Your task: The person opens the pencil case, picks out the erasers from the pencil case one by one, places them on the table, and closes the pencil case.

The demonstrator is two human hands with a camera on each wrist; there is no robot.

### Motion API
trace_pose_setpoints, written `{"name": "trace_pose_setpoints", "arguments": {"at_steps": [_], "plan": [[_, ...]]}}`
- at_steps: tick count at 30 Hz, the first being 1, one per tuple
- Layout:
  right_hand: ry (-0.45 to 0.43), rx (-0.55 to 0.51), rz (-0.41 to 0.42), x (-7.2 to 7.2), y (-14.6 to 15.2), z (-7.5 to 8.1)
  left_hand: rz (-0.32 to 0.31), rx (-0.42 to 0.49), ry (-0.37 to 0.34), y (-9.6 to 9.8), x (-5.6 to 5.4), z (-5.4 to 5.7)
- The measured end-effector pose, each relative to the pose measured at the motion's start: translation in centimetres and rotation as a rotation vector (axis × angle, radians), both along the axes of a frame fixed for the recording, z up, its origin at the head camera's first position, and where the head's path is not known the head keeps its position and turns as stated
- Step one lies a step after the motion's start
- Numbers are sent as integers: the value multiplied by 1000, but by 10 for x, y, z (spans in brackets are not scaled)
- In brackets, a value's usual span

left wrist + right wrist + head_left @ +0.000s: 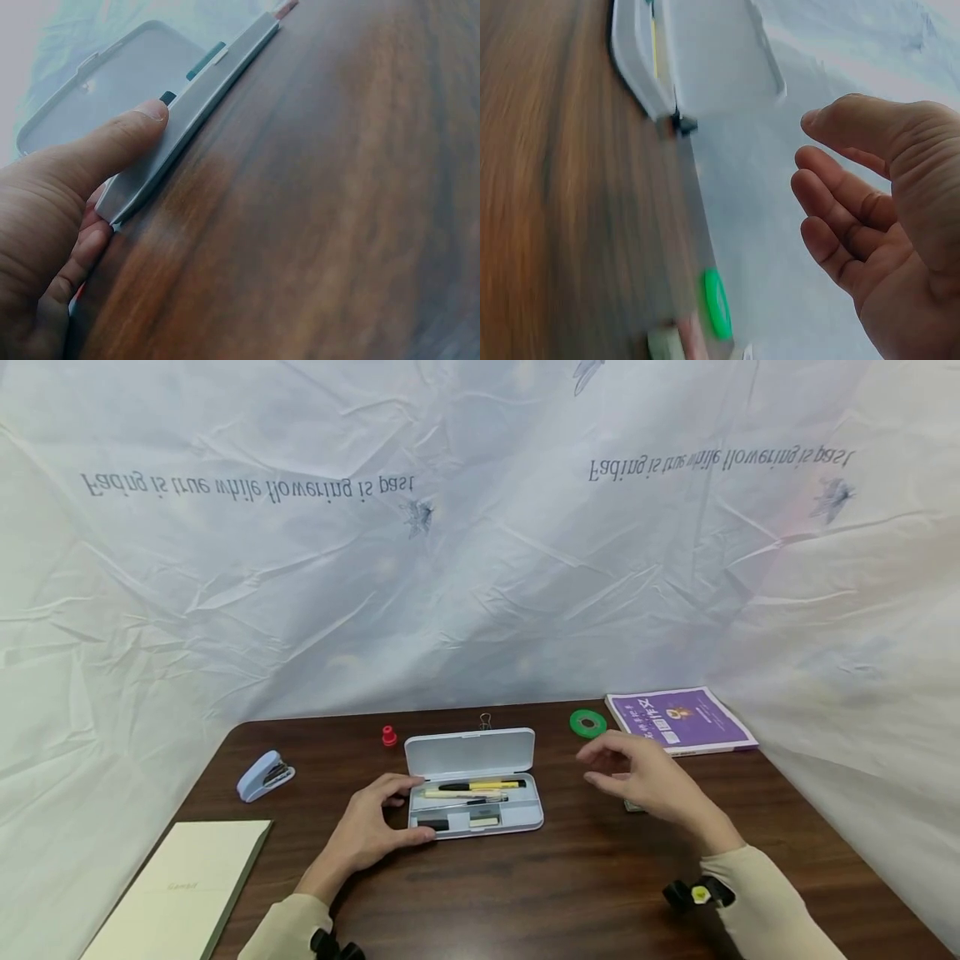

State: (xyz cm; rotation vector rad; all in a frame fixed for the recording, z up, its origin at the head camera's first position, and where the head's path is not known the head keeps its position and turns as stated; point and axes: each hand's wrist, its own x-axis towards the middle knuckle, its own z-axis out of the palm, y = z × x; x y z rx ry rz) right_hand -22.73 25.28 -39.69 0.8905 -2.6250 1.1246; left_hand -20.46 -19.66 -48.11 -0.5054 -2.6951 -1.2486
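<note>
- A white pencil case (519,815) sat on a dark wood-grain surface (555,893), its hinged lid (471,752) raised at the back.
- A person's left hand (372,821) gripped the left end of the pencil case, thumb at its front edge and fingers round its side.
- The right hand (641,774) was held in the air to the right of the pencil case, well apart from the left, its fingers loosely bent and holding nothing.
- Inside the pencil case, a yellow-and-black pen (491,784) lay along the back with a pale yellow pen (457,794) just in front; a small black item (433,825) and a small white block (483,822) lay along its front.
- Right of the pencil case and farther back were a green tape roll (577,724) and a purple-covered book (705,718); nearer, a small pale object (633,807) was mostly hidden under the right hand.
- Just behind the pencil case stood a binder clip (485,721); behind and to its left was a small red object (388,737).
- Left of the pencil case lay a light blue stapler (262,775), and left and nearer, a cream notepad (180,860).
- Behind the pencil case hung a wrinkled pale cloth (480,602) printed with upside-down lettering.
</note>
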Motion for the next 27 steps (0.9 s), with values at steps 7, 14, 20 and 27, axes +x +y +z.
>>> {"name": "trace_pose_setpoints", "arguments": {"at_steps": [7, 14, 20, 27], "plan": [[1, 20, 45, -5, -43, 8, -1, -3, 9, -1, 0, -1], [-19, -8, 167, -9, -81, 10, -6, 8, 11, -1, -1, -4], [-23, 3, 213, -11, -107, 6, -7, 5, 19, -1, -1, -4], [-56, 51, 281, -8, -126, -12, -7, 7, 20, -1, -1, -4]]}}
